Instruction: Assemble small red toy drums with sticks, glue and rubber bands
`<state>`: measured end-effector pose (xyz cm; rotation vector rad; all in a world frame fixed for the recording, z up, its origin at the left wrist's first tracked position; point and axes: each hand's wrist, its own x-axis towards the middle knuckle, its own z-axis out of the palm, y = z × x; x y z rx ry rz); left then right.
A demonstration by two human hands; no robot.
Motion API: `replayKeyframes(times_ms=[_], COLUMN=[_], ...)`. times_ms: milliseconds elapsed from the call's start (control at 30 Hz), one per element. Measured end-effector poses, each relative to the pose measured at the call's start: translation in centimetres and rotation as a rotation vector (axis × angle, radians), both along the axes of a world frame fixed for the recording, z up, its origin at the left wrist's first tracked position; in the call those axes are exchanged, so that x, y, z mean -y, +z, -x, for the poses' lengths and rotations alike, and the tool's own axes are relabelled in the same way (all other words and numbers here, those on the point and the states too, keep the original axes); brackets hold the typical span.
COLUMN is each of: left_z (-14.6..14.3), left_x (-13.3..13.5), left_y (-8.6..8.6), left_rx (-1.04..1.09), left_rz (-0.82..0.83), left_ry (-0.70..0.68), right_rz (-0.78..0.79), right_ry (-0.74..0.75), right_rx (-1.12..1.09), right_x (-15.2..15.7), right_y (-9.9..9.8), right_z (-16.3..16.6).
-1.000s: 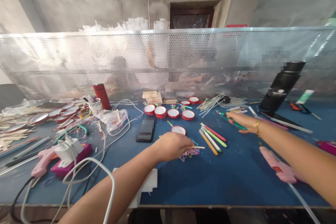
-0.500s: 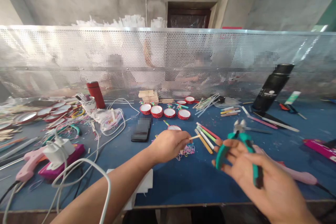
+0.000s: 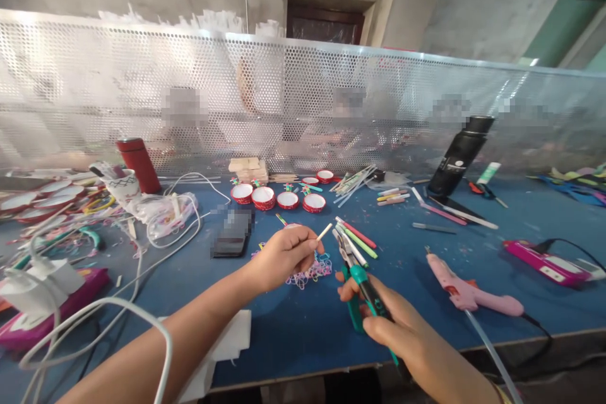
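Pliers (image 3: 360, 276) have swung near the stick (image 3: 324, 231). Left hand (image 3: 288, 255) pinches that stick near the bands (image 3: 312, 273); right hand (image 3: 395, 319) holds the pliers. I think a slip this close could nip skin.

I find the lighting bright, strongest at upper left, where glare whitens the silvery perforated metal screen (image 3: 42, 69). The blue flat tabletop (image 3: 293, 334) darkens softly below my bare left hand (image 3: 286, 255). Wide-angle stretching marks the frame's edges; pixelated patches obscure areas across the upper middle.
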<state>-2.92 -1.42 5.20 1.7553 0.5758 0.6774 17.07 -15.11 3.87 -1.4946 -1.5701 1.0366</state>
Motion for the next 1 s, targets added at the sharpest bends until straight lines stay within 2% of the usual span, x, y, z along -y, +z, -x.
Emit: replayKeyframes(times_ms=[233, 467, 800, 1000], left_z=[0.1, 0.2, 0.5, 0.4], left_x=[0.4, 0.6, 0.5, 0.6], left_y=[0.7, 1.0, 1.3, 1.1], left_rx=[-0.011, -0.144, -0.249, -0.236], left_rz=[0.006, -0.084, -0.205, -0.324], left_ry=[-0.027, 0.016, 0.023, 0.089], right_rz=[-0.058, -0.046, 0.018, 0.059], right_ry=[0.054, 0.079, 0.101, 0.079], right_rx=[0.086, 0.126, 0.145, 0.085], right_x=[-0.5, -1.1, -1.5, -1.6], right_y=[1.0, 1.8, 1.5, 1.5], right_z=[0.6, 1.0, 0.8, 0.6])
